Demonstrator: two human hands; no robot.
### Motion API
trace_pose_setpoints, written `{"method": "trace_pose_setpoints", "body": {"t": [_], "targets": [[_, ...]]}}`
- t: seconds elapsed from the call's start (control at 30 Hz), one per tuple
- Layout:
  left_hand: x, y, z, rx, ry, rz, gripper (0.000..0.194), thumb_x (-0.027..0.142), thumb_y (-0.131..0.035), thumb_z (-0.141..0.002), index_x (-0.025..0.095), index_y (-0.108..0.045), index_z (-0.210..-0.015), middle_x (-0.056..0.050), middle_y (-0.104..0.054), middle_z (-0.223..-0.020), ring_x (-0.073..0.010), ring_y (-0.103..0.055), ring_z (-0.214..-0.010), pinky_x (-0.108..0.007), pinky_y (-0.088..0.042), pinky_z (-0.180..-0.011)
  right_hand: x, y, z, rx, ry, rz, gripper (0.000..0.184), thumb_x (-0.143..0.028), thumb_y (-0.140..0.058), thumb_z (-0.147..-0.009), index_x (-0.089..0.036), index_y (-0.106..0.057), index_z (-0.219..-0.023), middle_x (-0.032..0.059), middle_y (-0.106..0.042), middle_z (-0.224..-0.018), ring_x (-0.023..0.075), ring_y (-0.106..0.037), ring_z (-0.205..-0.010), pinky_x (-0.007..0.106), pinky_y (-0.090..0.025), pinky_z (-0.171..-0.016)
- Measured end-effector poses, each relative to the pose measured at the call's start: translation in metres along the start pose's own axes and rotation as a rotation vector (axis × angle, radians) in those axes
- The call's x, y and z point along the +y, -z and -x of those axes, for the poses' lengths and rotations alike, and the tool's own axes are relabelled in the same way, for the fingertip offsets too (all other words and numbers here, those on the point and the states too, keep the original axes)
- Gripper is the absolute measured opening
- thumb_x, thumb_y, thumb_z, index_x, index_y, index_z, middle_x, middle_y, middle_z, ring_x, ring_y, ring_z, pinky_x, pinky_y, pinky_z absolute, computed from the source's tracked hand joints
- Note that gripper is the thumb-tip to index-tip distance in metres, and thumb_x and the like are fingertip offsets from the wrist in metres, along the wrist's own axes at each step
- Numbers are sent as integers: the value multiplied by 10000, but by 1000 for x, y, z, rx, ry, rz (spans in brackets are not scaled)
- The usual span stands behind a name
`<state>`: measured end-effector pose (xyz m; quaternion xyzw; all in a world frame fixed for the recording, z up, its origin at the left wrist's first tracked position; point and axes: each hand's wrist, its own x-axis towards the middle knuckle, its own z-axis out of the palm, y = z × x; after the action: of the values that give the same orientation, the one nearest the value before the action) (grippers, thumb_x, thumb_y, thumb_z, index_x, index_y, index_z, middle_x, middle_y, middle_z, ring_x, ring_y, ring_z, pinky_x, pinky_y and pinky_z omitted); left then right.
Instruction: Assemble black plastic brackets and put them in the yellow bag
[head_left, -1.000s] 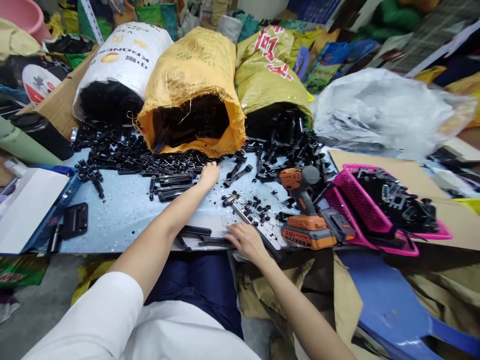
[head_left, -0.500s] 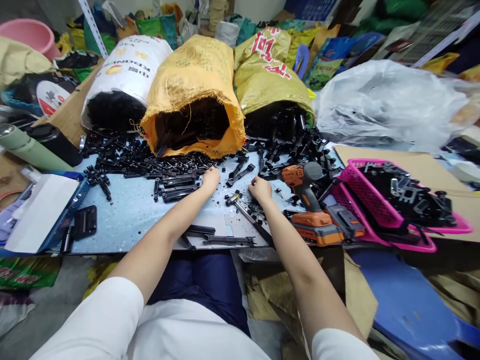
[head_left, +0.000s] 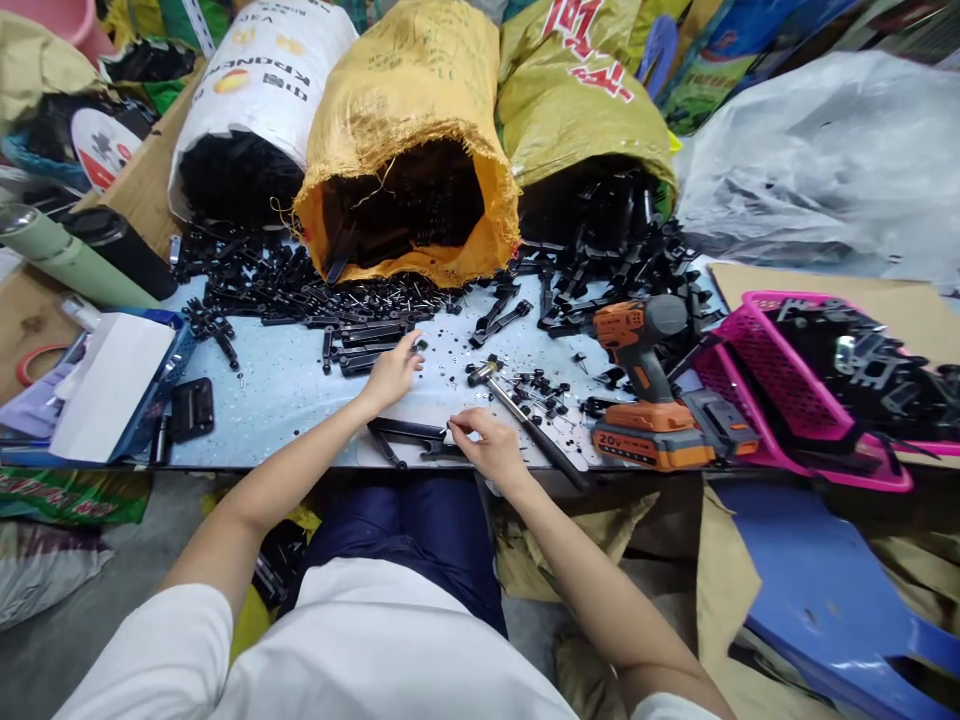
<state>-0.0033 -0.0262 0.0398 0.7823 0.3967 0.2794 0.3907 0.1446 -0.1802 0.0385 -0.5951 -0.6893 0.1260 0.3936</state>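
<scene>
My left hand (head_left: 393, 374) hovers at the near end of a row of long black plastic parts (head_left: 369, 333), its fingers spread with nothing visible in them. My right hand (head_left: 489, 446) is close to the table's front edge, thumb and fingertips pinched together; whatever lies between them is too small to name. Under and beside those fingertips lie black bars (head_left: 409, 430), partly hidden by the hand. A hammer (head_left: 517, 408) with a black grip rests just right of it, alongside scattered small black pieces (head_left: 546, 388).
An orange cordless drill (head_left: 637, 365) stands on its battery at right, beside pink baskets (head_left: 795, 385) of black parts. Behind, an open orange sack (head_left: 409, 110) and heaped black parts (head_left: 262, 280) line the table. A blue tray (head_left: 169, 375) sits at left.
My right hand has come back toward the table's front edge, over the black bars. The left hand has drawn nearer and its fingers have opened. The view has tilted down.
</scene>
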Motion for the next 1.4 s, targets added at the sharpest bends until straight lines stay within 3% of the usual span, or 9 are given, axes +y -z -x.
{"method": "trace_pose_setpoints", "body": {"t": [0.17, 0.27, 0.37, 0.57, 0.8, 1.0, 1.13, 1.23, 1.4], "targets": [[-27, 32, 74, 166, 120, 570, 364, 366, -471, -895, 204, -433, -1218, -60, -701, -924, -186, -696, -809, -379, -530, -812, 4, -8, 10, -100, 141, 209, 226, -235, -435, -910, -172, -652, -919, 96, -647, -903, 160, -613, -807, 277, -508, -722], [-39, 24, 99, 425, 132, 484, 311, 387, -565, -840, 176, -536, -1066, -71, -700, -936, -182, -679, -875, -349, -523, -828, 5, -16, 16, -110, 186, 256, 243, -215, -413, -920, -161, -644, -973, 114, -639, -926, 176, -608, -840, 300, -517, -750], [-47, 13, 112, 527, 113, 224, 284, 375, -620, -801, 162, -625, -989, -64, -708, -884, -164, -672, -824, -303, -526, -790, 7, -21, 23, -72, 202, 229, 240, -196, -423, -917, -161, -624, -1044, 115, -633, -951, 177, -604, -869, 301, -521, -767], [-54, 9, 122, 562, -182, -252, 235, 325, -615, -829, 174, -671, -1000, -63, -716, -839, -165, -666, -738, -299, -516, -734, 10, -23, 31, -50, 194, 229, 273, -201, -440, -912, -184, -586, -1142, 105, -635, -994, 179, -601, -901, 317, -513, -787], [-55, 10, 121, 604, -331, -481, 232, 288, -564, -874, 139, -636, -1037, -68, -705, -769, -154, -652, -651, -276, -507, -661, -2, -24, 15, -6, 220, 226, 223, -201, -492, -889, -185, -609, -1078, 94, -649, -980, 185, -596, -889, 332, -488, -773], [-47, 18, 132, 295, -434, -579, 311, 261, -486, -913, 138, -542, -1193, -104, -698, -936, -189, -658, -850, -316, -493, -755, -29, -47, -8, -49, 315, 130, 271, -216, -474, -903, -177, -595, -1142, 100, -647, -1017, 179, -593, -934, 320, -489, -808], [-34, 19, 145, 291, -240, -553, 378, 264, -436, -909, 130, -477, -1260, -138, -646, -1074, -222, -599, -1018, -367, -469, -848, -38, -71, -18, -218, 379, 101, 362, -287, -431, -928, -171, -538, -1254, 121, -596, -1172, 200, -560, -1056, 349, -481, -884], [-20, 11, 155, 342, 29, -552, 295, 315, -485, -853, 120, -604, -1040, -141, -655, -925, -259, -606, -949, -385, -476, -808, -33, -81, -21, -295, 348, 47, 383, -319, -405, -938, -193, -524, -1279, 105, -604, -1162, 195, -552, -1069, 359, -479, -912], [5, -20, 155, 95, 363, -578, 325, 394, -488, -836, 149, -675, -730, -120, -660, -681, -248, -640, -675, -332, -468, -646, -24, -81, -19, -311, 287, -13, 427, -340, -327, -954, -207, -469, -1334, 108, -504, -1318, 200, -469, -1211, 388, -444, -978]]}}
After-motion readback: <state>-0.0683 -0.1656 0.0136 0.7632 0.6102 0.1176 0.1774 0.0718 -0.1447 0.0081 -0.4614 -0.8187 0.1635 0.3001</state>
